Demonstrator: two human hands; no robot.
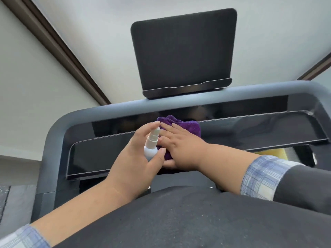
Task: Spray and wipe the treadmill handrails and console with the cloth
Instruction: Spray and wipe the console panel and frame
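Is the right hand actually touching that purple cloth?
Touching. The head view shows the right hand lying flat on the purple cloth, fingers straight, no gap.

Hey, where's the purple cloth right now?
In the head view, the purple cloth lies on the glossy black console, left of its middle, under the flat right hand. The left hand holds the white spray bottle just beside it.
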